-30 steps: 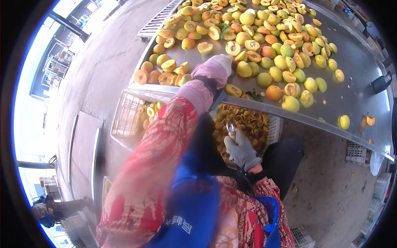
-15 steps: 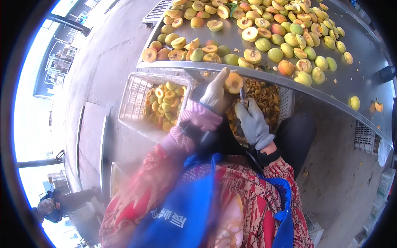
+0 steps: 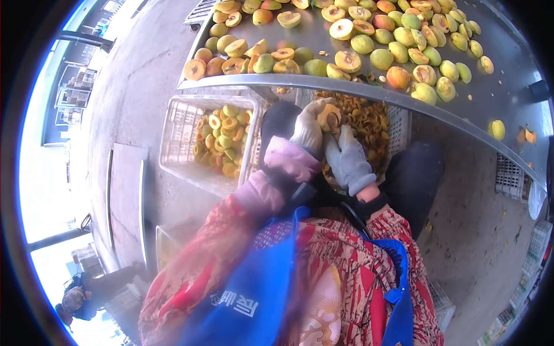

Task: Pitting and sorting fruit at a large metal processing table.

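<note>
**Halved fruit (image 3: 330, 117) held just above centre frame**

Your left hand (image 3: 308, 124), in a pale glove, grips the halved fruit. Your grey-gloved right hand (image 3: 350, 161) meets it, closed around a metal tool (image 3: 336, 136), mostly hidden. Left of centre, a white crate (image 3: 173, 138) contains fruit halves; across the upper right, more fruit covers a metal table (image 3: 490, 105).

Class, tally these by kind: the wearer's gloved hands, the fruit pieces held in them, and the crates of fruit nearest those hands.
Gloved hands: 2 (left hand, right hand)
Held fruit: 1
Crates: 2 (left crate, right crate)
Total: 5
</note>
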{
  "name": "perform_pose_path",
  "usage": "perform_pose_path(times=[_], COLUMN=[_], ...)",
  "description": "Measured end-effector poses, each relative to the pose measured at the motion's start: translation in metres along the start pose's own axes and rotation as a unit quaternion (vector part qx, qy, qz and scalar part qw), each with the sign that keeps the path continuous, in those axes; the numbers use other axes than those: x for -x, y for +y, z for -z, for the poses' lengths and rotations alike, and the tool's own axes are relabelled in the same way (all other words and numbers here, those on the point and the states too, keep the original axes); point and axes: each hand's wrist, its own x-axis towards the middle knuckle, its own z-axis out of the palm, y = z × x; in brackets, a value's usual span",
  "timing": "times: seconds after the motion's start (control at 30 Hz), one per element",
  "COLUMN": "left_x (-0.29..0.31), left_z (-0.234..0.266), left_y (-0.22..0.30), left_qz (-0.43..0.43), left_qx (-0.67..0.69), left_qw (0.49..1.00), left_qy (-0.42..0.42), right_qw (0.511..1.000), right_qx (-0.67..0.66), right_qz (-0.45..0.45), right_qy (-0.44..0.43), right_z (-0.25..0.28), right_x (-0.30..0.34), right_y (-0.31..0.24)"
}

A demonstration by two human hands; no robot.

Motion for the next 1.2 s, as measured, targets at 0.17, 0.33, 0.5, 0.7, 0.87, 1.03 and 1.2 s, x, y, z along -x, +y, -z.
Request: perform_pose_path(times=[0.17, 0.33, 0.5, 0.7, 0.87, 1.03, 1.2], left_x=[-0.013, -0.016, -0.027, -0.020, -0.019, -0.011, 0.004], left_z=[-0.004, -0.004, 0.001, 0.001, 0.003, -0.002, -0.020], left_y=[-0.008, -0.001, -0.010, -0.007, -0.007, -0.008, 0.008], left_qz=[-0.078, -0.046, -0.080, -0.034, 0.010, 0.018, 0.045], left_qx=[-0.076, -0.151, -0.242, -0.171, -0.197, -0.230, -0.241], left_qw=[0.994, 0.987, 0.966, 0.985, 0.980, 0.973, 0.960], left_qy=[-0.001, 0.035, 0.035, -0.013, -0.024, -0.022, -0.134], right_qw=[0.999, 0.998, 0.960, 0.917, 0.869, 0.901, 0.783], right_qx=[0.033, -0.040, -0.231, -0.291, -0.366, -0.299, -0.482], right_qz=[0.002, 0.041, -0.074, -0.182, -0.211, -0.200, -0.226], right_qy=[0.009, -0.037, -0.140, -0.201, -0.259, -0.242, -0.322], right_z=[-0.003, -0.005, 0.005, 0.024, 0.032, 0.029, 0.051], right_x=[-0.008, -0.016, -0.018, -0.012, -0.010, -0.007, 0.000], right_y=[0.012, 0.025, 0.023, -0.002, 0.011, 0.018, 0.014])
